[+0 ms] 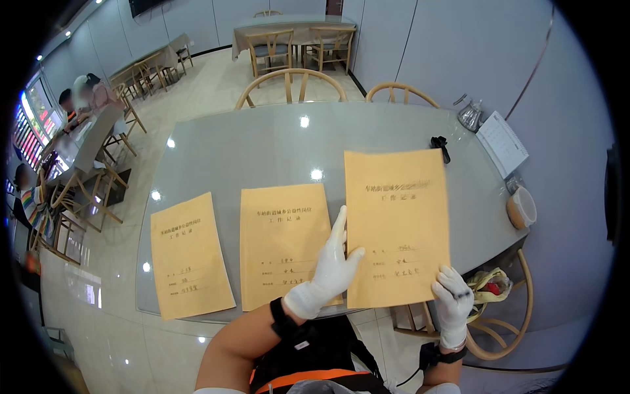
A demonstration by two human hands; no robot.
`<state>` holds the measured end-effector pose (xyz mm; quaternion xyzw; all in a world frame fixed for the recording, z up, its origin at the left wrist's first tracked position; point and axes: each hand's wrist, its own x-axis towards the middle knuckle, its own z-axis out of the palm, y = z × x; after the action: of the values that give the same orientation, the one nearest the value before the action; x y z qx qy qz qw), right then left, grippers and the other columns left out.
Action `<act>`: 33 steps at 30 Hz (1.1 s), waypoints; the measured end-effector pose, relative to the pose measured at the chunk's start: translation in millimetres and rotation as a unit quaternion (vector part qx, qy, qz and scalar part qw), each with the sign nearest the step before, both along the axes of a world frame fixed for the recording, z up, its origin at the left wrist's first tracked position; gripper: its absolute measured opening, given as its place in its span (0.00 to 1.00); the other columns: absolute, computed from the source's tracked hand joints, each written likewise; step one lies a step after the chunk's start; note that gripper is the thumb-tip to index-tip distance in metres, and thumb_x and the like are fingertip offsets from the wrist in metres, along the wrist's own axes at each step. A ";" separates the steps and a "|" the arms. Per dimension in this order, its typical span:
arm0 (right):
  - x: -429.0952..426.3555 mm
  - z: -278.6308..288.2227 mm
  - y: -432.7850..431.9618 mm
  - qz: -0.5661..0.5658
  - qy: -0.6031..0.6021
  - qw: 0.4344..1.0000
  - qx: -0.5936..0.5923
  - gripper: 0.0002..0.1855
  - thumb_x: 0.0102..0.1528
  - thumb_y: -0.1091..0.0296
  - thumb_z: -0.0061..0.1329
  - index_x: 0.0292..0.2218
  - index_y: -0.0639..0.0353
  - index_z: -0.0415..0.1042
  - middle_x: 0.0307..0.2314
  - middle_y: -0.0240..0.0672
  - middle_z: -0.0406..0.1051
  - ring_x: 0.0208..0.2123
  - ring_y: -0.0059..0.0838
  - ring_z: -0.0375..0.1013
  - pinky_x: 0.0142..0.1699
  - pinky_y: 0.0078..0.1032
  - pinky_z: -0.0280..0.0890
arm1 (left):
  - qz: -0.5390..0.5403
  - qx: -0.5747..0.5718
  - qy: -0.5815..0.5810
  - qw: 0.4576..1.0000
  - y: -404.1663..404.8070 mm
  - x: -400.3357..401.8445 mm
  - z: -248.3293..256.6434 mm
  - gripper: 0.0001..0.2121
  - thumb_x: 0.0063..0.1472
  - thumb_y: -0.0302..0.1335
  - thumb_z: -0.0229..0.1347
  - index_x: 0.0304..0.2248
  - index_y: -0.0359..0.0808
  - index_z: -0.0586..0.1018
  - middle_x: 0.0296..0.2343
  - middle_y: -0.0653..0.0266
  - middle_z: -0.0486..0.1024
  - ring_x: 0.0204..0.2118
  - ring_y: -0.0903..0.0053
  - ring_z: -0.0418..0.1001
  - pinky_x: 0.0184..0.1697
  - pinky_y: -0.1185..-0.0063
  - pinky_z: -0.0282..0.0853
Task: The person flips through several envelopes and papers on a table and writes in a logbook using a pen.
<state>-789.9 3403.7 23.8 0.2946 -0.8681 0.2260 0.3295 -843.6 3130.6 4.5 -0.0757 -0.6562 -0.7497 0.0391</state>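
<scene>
Three yellow paper booklets with printed and handwritten text are before me. The left booklet (189,256) and the middle booklet (280,236) lie side by side along the near edge of a glass-topped table (236,143). The right booklet (396,221) is raised towards the camera, its lower right corner between the thumb and fingers of my right hand (453,295). My left hand (332,263), fingers spread, is at that booklet's left edge and partly covers the middle booklet; whether it grips the edge I cannot tell. Both hands wear white gloves.
A black object (440,147), a glass kettle (471,115), a desk calendar (502,143) and a lidded plastic tub (521,208) stand along the table's right side. Wooden chairs (293,74) are beyond it. A bag (487,288) rests on a chair at right. Several people sit far left.
</scene>
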 end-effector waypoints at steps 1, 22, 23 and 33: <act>-7.5 1.3 -0.3 0.014 -0.030 0.999 0.014 0.13 0.49 0.81 0.54 0.37 0.54 0.73 0.34 0.35 0.75 0.38 0.40 0.76 0.46 0.35 0.71 | 0.015 -0.018 -0.023 0.999 0.6 -5.8 -13.1 0.38 0.57 0.16 0.50 0.63 0.28 0.43 0.48 0.44 0.71 0.52 0.65 0.71 0.52 0.77 0.64; -59.1 105.5 -155.9 0.287 -0.075 0.944 0.142 0.12 0.50 0.72 0.49 0.38 0.60 0.74 0.43 0.38 0.69 0.44 0.36 0.71 0.43 0.29 0.70 | -0.066 -0.243 0.105 0.962 -84.0 68.0 52.4 0.40 0.55 0.29 0.60 0.62 0.29 0.51 0.56 0.47 0.61 0.58 0.63 0.62 0.58 0.70 0.61; -57.0 100.8 -178.7 0.334 -0.124 0.927 0.115 0.13 0.51 0.70 0.48 0.39 0.61 0.73 0.42 0.37 0.68 0.45 0.37 0.69 0.43 0.30 0.70 | -0.081 -0.237 0.123 0.960 -102.6 72.2 47.0 0.41 0.55 0.29 0.61 0.62 0.30 0.49 0.55 0.49 0.62 0.57 0.65 0.63 0.56 0.71 0.63; -40.7 2.4 -237.3 0.552 -0.400 0.729 0.061 0.06 0.53 0.71 0.52 0.34 0.58 0.78 0.44 0.34 0.72 0.48 0.36 0.71 0.48 0.24 0.70 | 0.130 -0.332 -0.014 0.934 -227.7 88.3 48.9 0.24 0.57 0.16 0.46 0.55 0.32 0.67 0.52 0.55 0.68 0.55 0.63 0.66 0.57 0.72 0.61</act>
<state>-830.6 3166.5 26.1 0.6238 -0.6159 0.4114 -0.2496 -755.3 2902.9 53.4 0.0126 -0.8721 -0.4788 0.0999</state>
